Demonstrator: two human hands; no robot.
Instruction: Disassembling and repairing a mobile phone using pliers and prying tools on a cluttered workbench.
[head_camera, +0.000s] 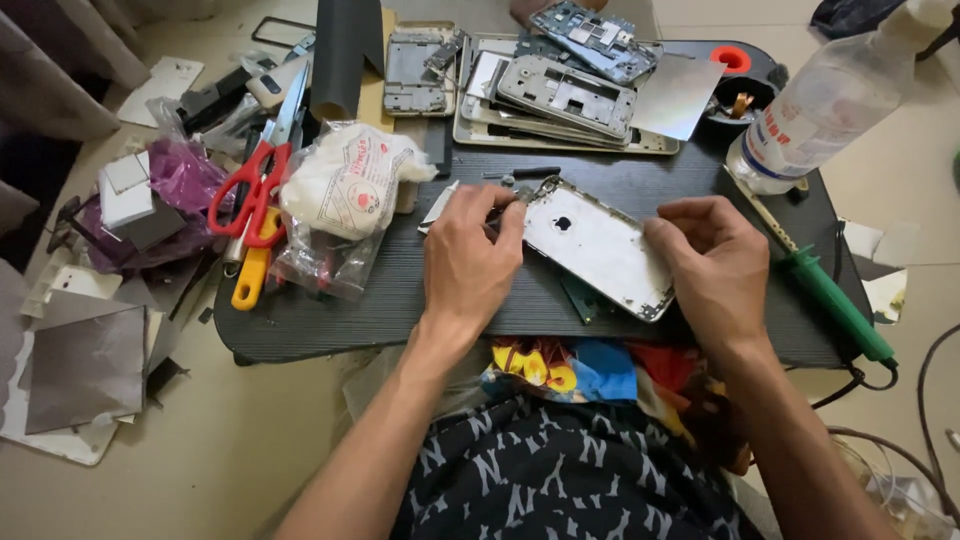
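Clamping silver phone housing (598, 246) with left hand (470, 262) and right hand (713, 262) on dark tabletop (330, 315); scissors (258, 175), bottle (830, 100), green tool (835, 300) lying around; fingertips perhaps hidden.

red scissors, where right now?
In the head view, the red scissors lie at the left end of the dark table, left of the left hand, between a purple bag and a white plastic bag.

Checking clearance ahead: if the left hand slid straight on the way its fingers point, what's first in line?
The left hand points up and slightly right in the picture, fingers at the silver phone back's corner. Straight on, it likely meets the small black tool, then the stacked phone frames. Depth unclear.
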